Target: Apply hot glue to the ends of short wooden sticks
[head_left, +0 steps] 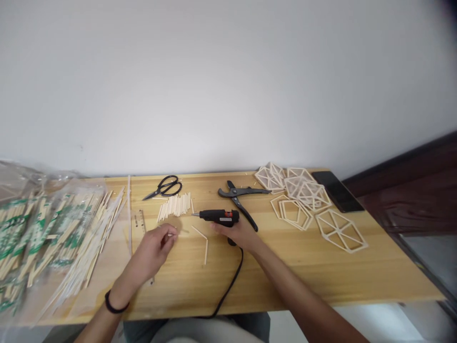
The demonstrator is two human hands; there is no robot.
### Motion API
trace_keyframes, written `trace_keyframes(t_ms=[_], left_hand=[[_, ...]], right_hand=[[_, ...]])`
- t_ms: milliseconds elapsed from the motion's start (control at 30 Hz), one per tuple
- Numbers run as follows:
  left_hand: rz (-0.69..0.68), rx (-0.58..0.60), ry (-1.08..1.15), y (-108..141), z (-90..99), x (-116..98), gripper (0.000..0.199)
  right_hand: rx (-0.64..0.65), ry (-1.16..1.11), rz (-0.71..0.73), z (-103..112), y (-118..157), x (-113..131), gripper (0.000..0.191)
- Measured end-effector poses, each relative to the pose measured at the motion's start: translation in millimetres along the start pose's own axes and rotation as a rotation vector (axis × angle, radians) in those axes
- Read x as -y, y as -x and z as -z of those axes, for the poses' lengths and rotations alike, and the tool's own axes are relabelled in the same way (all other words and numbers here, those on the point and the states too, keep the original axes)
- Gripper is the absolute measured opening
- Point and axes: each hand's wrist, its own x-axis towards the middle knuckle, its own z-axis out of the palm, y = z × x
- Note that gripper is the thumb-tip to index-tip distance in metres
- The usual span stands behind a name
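My right hand (237, 233) grips a black hot glue gun (217, 216), its nozzle pointing left and its cord running down to the table's front edge. Thumb and fingers of my left hand (155, 247) pinch a short wooden stick (182, 232), blurred and partly hidden by the fingertips. Between the hands, sticks joined at an angle (206, 243) lie on the table. Just beyond my left hand is a pile of short cut sticks (174, 206).
Black scissors (166, 186) and dark cutting pliers (237, 193) lie behind. To the right are pentagon frames (294, 213), a spoked stick frame (341, 231), stacked spoked frames (307, 188) and a phone (337, 190). Bagged chopsticks (39, 233) and glue sticks (80, 257) cover the left.
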Motion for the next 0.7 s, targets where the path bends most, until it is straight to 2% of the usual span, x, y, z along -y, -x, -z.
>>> trace_keyframes(t_ms=[167, 333, 400, 567, 700], left_hand=[[0.113, -0.087, 0.347, -2, 2.9, 6, 0.027], [0.128, -0.023, 0.714, -8, -1.1, 14, 0.024], [0.097, 0.014, 0.742, -12, -0.7, 16, 0.03], [0.017, 0.101, 0.613, -29, 0.9, 15, 0.021], [-0.03, 0.118, 0.63, -39, -4.2, 16, 0.018]], right_hand=[[0.028, -0.024, 0.012, -1, -2, 2, 0.03], [0.001, -0.093, 0.002, -2, 3, 10, 0.039], [-0.003, -0.133, 0.0, -3, 6, 13, 0.039], [0.048, -0.221, 0.015, -1, 9, 20, 0.029], [0.063, -0.267, -0.008, 0, 10, 22, 0.029]])
